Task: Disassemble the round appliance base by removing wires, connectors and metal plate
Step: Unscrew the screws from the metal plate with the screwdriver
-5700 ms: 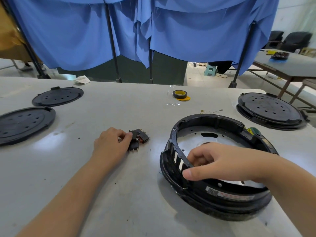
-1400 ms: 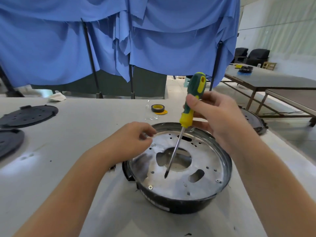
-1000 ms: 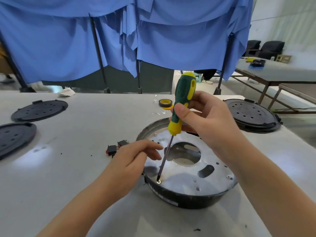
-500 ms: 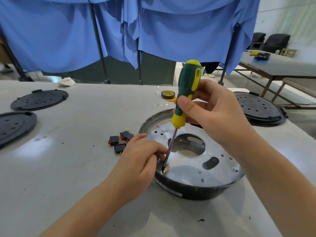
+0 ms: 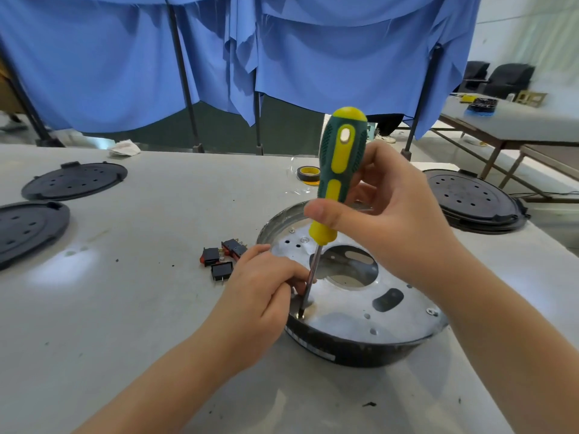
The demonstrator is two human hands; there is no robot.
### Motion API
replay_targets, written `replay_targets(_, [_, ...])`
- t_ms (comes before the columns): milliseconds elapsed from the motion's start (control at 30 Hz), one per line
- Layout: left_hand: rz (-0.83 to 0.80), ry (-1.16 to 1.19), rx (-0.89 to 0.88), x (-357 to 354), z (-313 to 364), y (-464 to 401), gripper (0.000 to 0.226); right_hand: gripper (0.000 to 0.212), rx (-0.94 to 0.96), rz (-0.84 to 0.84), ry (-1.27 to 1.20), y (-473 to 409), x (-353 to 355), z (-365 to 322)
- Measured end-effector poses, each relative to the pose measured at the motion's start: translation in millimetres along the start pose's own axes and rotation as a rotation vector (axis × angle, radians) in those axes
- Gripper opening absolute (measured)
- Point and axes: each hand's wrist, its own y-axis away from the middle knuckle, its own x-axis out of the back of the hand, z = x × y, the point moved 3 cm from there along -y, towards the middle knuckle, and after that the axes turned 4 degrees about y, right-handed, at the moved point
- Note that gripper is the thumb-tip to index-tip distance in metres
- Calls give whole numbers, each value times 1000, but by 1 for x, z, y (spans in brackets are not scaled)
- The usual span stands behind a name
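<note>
The round black appliance base (image 5: 344, 350) lies on the grey table with its silver metal plate (image 5: 347, 305) facing up. My right hand (image 5: 385, 214) grips the green and yellow screwdriver (image 5: 338, 170) upright, its tip on a screw at the plate's near left rim. My left hand (image 5: 266, 296) rests on that rim with fingers curled, pinching the screwdriver's shaft just above the tip. Three small black and red connectors (image 5: 221, 258) lie on the table to the left of the base.
Two black round covers (image 5: 73, 181) (image 5: 28, 227) lie at the far left and another black base (image 5: 470, 200) at the right. A tape roll (image 5: 308, 174) sits behind the screwdriver. Blue cloth hangs on poles beyond the table's far edge.
The screwdriver tip has come down from above the plate's middle onto the screw at the near left rim. My left hand has closed round the shaft. The base was turned plate-up earlier.
</note>
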Motion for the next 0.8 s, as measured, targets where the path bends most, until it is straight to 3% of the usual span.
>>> replay_targets(567, [-66, 140, 119, 1, 1, 0, 47, 29, -28, -237, -117, -3, -3, -2])
replay_targets(800, [-17, 196, 121, 4, 9, 2, 23, 32, -63, -207, -51, -2, -4, 6])
